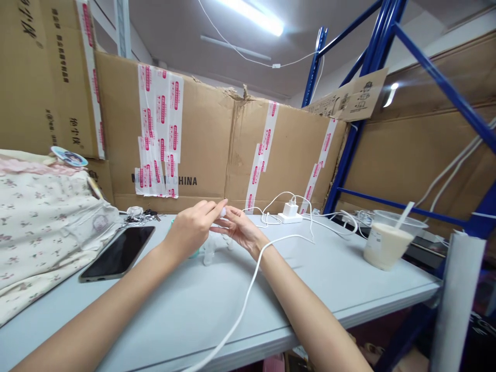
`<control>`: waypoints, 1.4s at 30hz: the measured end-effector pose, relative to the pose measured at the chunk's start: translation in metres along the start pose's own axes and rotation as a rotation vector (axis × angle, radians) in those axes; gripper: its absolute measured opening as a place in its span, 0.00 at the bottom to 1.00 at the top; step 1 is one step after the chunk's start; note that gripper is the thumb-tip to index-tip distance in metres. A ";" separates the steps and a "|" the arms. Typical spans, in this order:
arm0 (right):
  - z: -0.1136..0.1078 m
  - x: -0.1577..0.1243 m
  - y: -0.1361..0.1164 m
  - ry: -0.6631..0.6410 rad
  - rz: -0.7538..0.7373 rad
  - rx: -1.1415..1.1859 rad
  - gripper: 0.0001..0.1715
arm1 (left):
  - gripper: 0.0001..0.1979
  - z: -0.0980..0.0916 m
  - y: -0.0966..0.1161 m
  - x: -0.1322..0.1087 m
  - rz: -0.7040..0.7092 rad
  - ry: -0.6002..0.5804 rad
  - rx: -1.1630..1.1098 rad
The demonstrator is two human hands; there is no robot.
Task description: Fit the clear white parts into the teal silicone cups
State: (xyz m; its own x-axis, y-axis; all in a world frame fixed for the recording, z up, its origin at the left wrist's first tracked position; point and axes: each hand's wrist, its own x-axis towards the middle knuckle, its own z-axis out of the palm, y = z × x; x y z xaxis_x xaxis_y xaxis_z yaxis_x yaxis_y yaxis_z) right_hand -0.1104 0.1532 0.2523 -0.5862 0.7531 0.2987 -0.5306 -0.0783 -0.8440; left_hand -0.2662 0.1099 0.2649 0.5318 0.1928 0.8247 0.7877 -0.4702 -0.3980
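My left hand point(190, 226) and my right hand point(241, 227) meet above the grey tabletop point(174, 310). Their fingertips close together on a small whitish, translucent piece point(223, 212), too small and partly covered to name. Just below the hands, a small clear plastic container point(209, 254) stands on the table. More clear pieces behind it are partly hidden by my fingers. A teal object point(195, 253) shows only in part behind my left hand and wrist.
A dark phone point(118, 254) and floral cloth point(42, 222) lie to the left. A white cable point(251, 284) crosses over my right forearm. Toward the back is a white charger point(290, 209); rightward, a drink cup point(389, 243) near blue shelving point(349, 160). Cardboard point(209, 134) walls the back.
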 end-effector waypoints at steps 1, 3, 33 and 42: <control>0.002 -0.001 -0.002 -0.003 -0.017 -0.007 0.16 | 0.21 0.001 -0.001 0.000 -0.028 0.008 -0.031; 0.005 -0.002 -0.004 0.001 -0.034 -0.018 0.16 | 0.21 0.003 -0.002 -0.001 -0.049 0.031 -0.073; 0.020 -0.010 -0.015 -0.156 -0.036 0.000 0.13 | 0.10 -0.005 0.012 0.002 -0.037 0.499 -0.242; 0.022 -0.012 -0.016 -0.095 0.001 0.002 0.16 | 0.13 -0.008 0.017 0.005 0.024 0.514 -0.162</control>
State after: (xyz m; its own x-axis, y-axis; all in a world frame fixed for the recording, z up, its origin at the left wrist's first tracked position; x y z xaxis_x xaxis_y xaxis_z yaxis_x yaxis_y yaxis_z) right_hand -0.1086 0.1308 0.2721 -0.6426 0.6873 0.3386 -0.5307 -0.0804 -0.8437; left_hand -0.2533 0.0959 0.2655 0.2959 -0.2472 0.9227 0.6978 -0.6036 -0.3855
